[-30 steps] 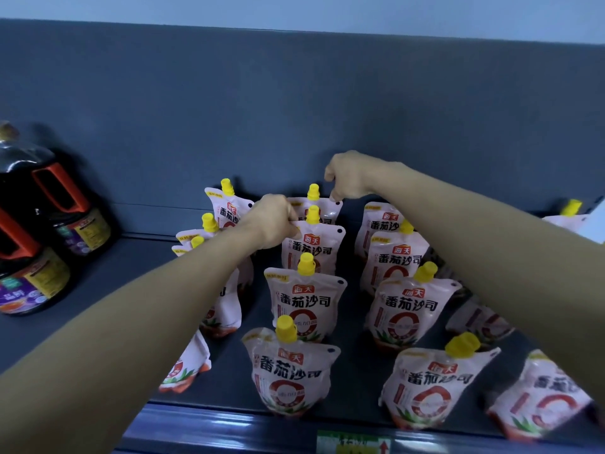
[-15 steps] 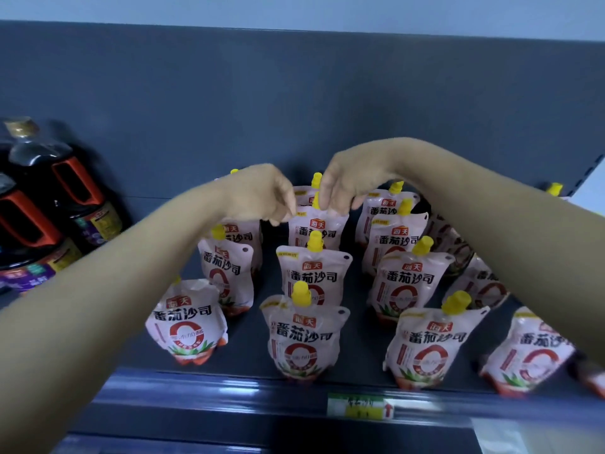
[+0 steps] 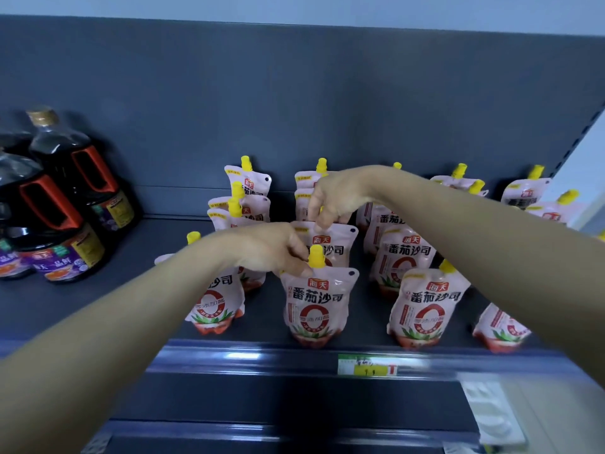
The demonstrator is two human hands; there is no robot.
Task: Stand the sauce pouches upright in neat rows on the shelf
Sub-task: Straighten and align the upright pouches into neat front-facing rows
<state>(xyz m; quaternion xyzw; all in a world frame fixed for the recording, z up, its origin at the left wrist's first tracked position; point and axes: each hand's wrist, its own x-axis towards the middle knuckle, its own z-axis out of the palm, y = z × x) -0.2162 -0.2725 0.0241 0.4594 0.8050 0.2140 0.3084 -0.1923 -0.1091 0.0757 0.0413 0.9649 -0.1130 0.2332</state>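
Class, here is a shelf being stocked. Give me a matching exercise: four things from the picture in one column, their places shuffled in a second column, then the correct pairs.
Things
1. left hand
2. right hand
3. dark bottles
4. price tag

Places
A. on the front rail of the shelf
B. at the yellow cap of the middle row's front pouch
C. on the top edge of the second pouch in that row
D. at the shelf's left end

Pairs: 1-B, 2-C, 3-D, 4-A
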